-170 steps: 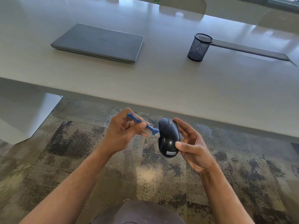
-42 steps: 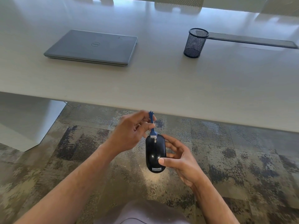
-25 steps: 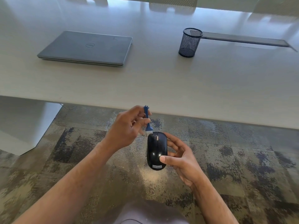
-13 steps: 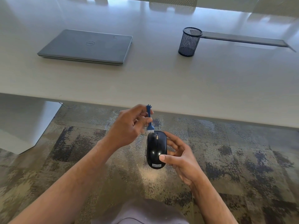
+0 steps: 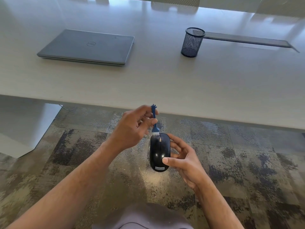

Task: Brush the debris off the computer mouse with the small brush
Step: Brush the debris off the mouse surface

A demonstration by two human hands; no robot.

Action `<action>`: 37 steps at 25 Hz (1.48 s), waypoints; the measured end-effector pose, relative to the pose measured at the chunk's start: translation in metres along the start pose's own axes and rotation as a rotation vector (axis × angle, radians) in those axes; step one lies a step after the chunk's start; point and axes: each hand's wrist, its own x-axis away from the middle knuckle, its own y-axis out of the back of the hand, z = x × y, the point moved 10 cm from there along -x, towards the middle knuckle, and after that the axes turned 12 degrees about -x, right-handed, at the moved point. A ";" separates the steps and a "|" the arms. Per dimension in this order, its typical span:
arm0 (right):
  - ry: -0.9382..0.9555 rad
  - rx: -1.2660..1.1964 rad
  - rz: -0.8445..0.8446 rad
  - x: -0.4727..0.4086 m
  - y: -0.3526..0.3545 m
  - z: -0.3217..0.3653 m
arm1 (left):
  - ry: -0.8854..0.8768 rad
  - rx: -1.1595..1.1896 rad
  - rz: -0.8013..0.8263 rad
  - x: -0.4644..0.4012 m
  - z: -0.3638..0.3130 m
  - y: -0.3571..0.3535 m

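Observation:
A glossy black computer mouse (image 5: 159, 151) is held in the air in front of the table edge, its label end towards me. My right hand (image 5: 183, 160) grips it, thumb on top and fingers curled under its right side. My left hand (image 5: 134, 128) pinches the thin handle of a small blue brush (image 5: 155, 122), which stands nearly upright. The brush's pale bristles touch the mouse's front left corner, beside the scroll wheel.
A pale table (image 5: 165, 76) spans the view beyond my hands. On it lie a closed grey laptop (image 5: 87, 47) at the left and a dark mesh pen cup (image 5: 192, 42) at the right, by a grey cable hatch (image 5: 247, 41). Patterned carpet (image 5: 247, 162) lies below.
Over the last second the brush has made short strokes at the mouse's front end and stayed upright. Both hands have held their grips and shifted only slightly.

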 end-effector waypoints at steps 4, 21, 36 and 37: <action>0.002 0.019 0.006 -0.002 -0.003 0.001 | -0.073 0.006 0.010 0.001 -0.015 -0.009; 0.007 -0.001 0.006 -0.001 0.001 0.002 | -0.028 -0.119 0.000 0.002 -0.003 -0.003; 0.004 -0.019 0.003 -0.001 0.004 -0.001 | -0.069 -0.079 -0.003 -0.004 -0.005 -0.002; 0.005 -0.014 0.007 -0.001 0.003 -0.001 | -0.077 -0.069 -0.005 -0.004 -0.008 -0.002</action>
